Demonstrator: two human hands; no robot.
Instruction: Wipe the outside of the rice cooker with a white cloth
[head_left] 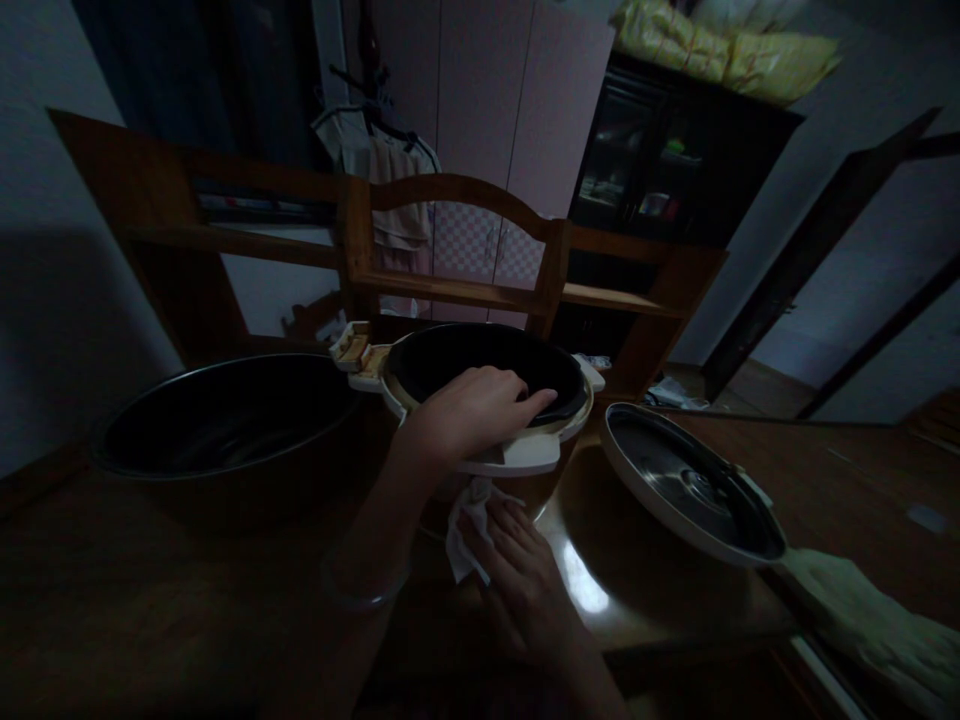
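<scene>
A rice cooker (525,453) with a white rim and a dark inside stands on the wooden surface before me. My left hand (469,415), a bangle on its wrist, lies over the near rim with its fingers curled down into the opening; the fingertips are partly hidden. Lower down, my right hand (521,565) presses a crumpled white tissue (466,550) against the cooker's front, just below the rim. The tissue is bunched under its fingers. A detached round lid (690,485), inner side up, lies right of the cooker.
A large dark basin (225,460) stands left of the cooker. Behind is a wooden frame (450,190) with rails, then a pale wardrobe (484,100) and a dark cabinet (637,150). Pale fabric (877,610) lies at the right edge. The room is dim.
</scene>
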